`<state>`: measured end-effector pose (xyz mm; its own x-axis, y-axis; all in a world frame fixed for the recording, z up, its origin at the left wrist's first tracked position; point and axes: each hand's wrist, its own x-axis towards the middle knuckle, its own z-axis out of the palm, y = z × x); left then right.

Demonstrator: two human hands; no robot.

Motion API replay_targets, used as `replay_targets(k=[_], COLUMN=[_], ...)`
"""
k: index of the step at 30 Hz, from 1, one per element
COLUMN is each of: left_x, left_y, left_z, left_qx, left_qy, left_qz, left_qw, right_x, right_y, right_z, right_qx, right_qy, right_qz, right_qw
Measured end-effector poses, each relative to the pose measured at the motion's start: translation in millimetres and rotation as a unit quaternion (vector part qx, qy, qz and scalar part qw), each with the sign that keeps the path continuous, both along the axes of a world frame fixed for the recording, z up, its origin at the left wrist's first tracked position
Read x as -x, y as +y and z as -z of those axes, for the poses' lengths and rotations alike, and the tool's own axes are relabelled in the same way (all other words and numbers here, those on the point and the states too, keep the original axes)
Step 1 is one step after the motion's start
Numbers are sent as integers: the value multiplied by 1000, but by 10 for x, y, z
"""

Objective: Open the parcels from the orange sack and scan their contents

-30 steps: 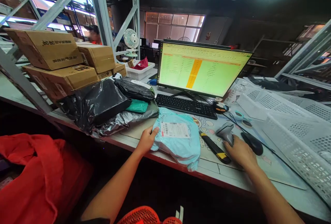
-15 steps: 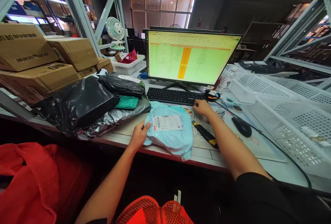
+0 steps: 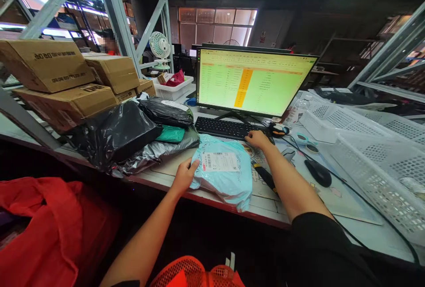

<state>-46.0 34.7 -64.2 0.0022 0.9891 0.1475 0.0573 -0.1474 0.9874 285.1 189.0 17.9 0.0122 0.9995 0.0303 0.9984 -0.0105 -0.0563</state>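
Note:
My left hand (image 3: 185,176) grips the left edge of a pale blue plastic mailer bag (image 3: 229,181), which lies on the desk with a white barcode label on top. My right hand (image 3: 257,139) rests on the right end of a black keyboard (image 3: 226,128), below a monitor (image 3: 249,82) showing a green and orange spreadsheet. My right forearm partly hides a yellow and black utility knife (image 3: 262,175) and a grey handheld barcode scanner (image 3: 288,156). A black computer mouse (image 3: 318,173) lies to the right of that forearm.
Cardboard boxes (image 3: 46,66) are stacked at the left, beside black and silver poly mailers (image 3: 114,134). White perforated plastic baskets (image 3: 375,163) fill the desk's right side. A red bag (image 3: 43,229) and orange mesh basket (image 3: 195,273) sit below the front edge.
My right hand has left the grey scanner and moved up onto the keyboard's right end. My left hand stays at the mailer's edge, and the view has shifted slightly.

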Motion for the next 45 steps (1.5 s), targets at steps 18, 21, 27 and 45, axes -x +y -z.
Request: replay_targets(k=[18,21,27,45], left_x=[58,106,-3,26], left_y=[-63,-55,-213,-324], left_z=[-300,-392,-629,-268], left_qx=[-372,-334,-201,-46], left_qy=[461,368,172,209], left_qz=[160,62,-183,-156], left_qw=[790,865,947,964], right_x=[-183,-252,9,112], right_y=[-2211,-2362,-2672,-2482], right_z=[398,376,-257,-49], right_qx=[-40,-109,-228,-122], right_qy=[60,142,344,224], right_qz=[-26,-13,-54,-100], right_qw=[997,984,909,962])
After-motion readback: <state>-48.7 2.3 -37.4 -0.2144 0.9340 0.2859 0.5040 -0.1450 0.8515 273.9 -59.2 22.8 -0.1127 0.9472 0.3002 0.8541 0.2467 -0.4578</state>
